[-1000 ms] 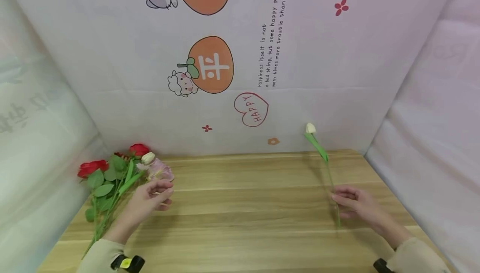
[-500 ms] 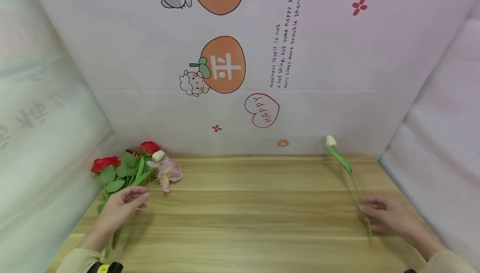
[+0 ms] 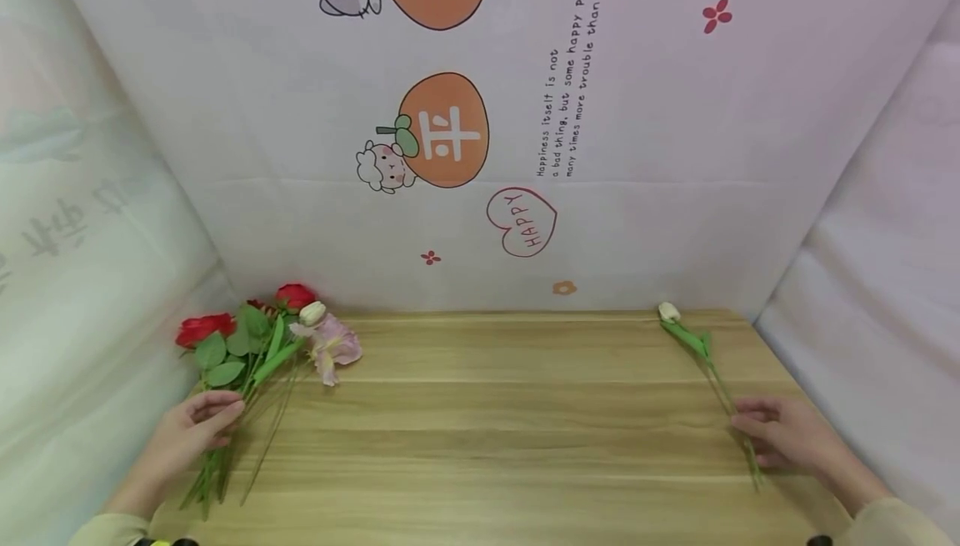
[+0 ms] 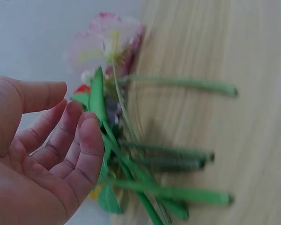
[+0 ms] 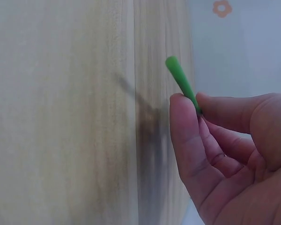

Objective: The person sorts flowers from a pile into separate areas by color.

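In the head view a white tulip (image 3: 669, 313) slants at the right of the table, its lower stem pinched by my right hand (image 3: 787, 438). The right wrist view shows the green stem end (image 5: 179, 75) between the thumb and index finger of my right hand (image 5: 229, 150). At the left lies a bunch with red roses (image 3: 205, 329), another white tulip (image 3: 312, 313) and a pink flower (image 3: 337, 344). My left hand (image 3: 183, 438) is over its stems; in the left wrist view the fingers of my left hand (image 4: 47, 154) are loosely bent, holding nothing, beside the stems (image 4: 178, 192).
The wooden table (image 3: 495, 413) spans between both hands. Behind it rises a white printed cloth (image 3: 637, 221). More white cloth hangs at the left (image 3: 97, 279) and at the right (image 3: 885, 262).
My left hand has moved left and down from beside the pink flower to the stems. My right hand has moved right with the tulip, whose head has come down towards the table.
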`<action>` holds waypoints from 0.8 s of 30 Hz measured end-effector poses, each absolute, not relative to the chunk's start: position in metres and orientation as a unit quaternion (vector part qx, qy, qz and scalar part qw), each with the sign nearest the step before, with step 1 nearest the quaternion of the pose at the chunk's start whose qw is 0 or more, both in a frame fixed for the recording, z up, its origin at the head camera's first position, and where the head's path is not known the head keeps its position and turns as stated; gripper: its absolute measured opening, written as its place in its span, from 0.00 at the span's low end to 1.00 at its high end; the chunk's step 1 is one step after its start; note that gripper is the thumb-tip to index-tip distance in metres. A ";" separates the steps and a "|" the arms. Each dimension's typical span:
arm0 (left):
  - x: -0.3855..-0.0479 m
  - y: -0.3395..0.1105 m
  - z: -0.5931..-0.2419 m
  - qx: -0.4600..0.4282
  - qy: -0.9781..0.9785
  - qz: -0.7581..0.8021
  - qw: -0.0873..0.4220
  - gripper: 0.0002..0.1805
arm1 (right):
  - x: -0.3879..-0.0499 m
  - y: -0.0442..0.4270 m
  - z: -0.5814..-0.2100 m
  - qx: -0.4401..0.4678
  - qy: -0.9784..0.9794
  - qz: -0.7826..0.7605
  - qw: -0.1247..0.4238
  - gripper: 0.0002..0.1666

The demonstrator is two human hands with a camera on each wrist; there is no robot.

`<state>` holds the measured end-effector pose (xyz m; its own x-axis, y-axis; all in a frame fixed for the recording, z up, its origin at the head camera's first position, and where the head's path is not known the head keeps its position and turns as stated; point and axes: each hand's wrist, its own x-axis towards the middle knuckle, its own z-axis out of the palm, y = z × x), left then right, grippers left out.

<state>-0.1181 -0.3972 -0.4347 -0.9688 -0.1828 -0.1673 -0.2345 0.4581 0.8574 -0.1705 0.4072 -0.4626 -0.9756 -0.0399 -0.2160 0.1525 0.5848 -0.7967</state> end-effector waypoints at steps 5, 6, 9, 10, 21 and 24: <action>-0.118 -0.411 -0.440 -0.129 0.861 0.491 0.025 0.33 | -0.176 0.406 -0.465 0.028 0.894 -0.437 0.097 0.37; -0.117 -0.413 -0.441 -0.132 0.862 0.488 0.024 0.33 | -0.177 0.405 -0.465 0.025 0.896 -0.433 0.095 0.36; -0.115 -0.419 -0.441 -0.144 0.869 0.474 0.014 0.33 | -0.178 0.403 -0.468 0.022 0.902 -0.421 0.093 0.35; -0.115 -0.421 -0.442 -0.147 0.874 0.464 0.011 0.33 | -0.179 0.403 -0.469 0.019 0.904 -0.418 0.092 0.35; -0.112 -0.436 -0.442 -0.150 0.903 0.403 0.011 0.37 | -0.185 0.398 -0.468 0.006 0.916 -0.394 0.071 0.33; -0.115 -0.440 -0.445 -0.145 0.908 0.394 0.009 0.36 | -0.186 0.397 -0.467 0.001 0.919 -0.389 0.065 0.33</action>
<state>-0.1146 -0.4399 -0.4449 -0.9577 -0.2561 -0.1312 -0.2708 0.6480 0.7119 -0.1860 0.3974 -0.4670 -0.9915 -0.0494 -0.1204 0.0521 0.6972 -0.7150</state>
